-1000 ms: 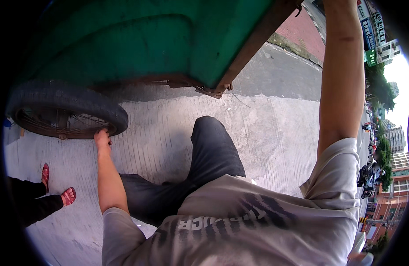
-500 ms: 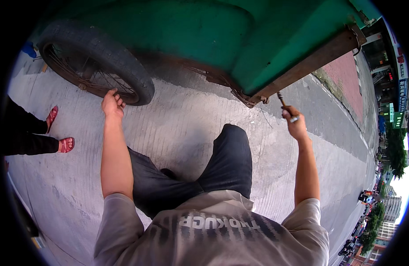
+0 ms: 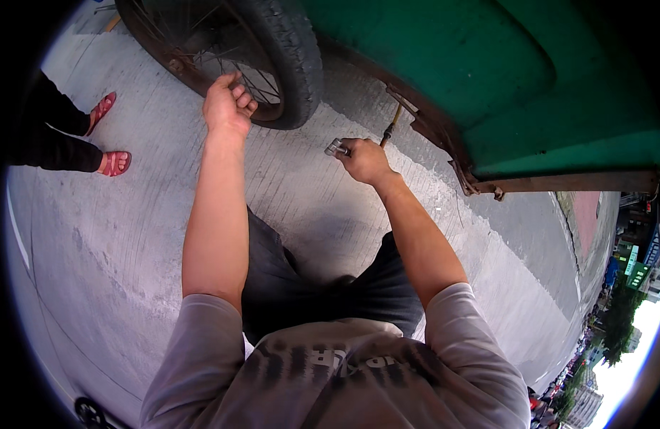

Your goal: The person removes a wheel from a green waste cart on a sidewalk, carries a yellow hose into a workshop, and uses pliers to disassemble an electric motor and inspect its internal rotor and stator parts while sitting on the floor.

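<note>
My left hand (image 3: 226, 109) is raised at the lower rim of a spoked wheel (image 3: 291, 61) with a worn black tyre. Its fingers are curled in, and whatever they may hold is hidden. In my right hand (image 3: 367, 161) is an air hose (image 3: 392, 127), yellowish with a dark fitting, which runs up behind the green cart's lower edge. A silver metal chuck (image 3: 336, 148) pokes out of that fist on the side facing the wheel. Between my two hands lies a short gap, and the chuck touches nothing.
Above hangs the green cart body (image 3: 480, 86) with a rusty lower frame (image 3: 587, 181). At left stands another person in black trousers and red sandals (image 3: 116, 164). Grooved concrete (image 3: 130, 236) spreads below; a street with trees (image 3: 623, 314) is at far right.
My right hand has swung left from the cart's corner toward the wheel, bringing the hose and chuck along. The left hand stays by the rim. The view has turned, shifting the cart rightward.
</note>
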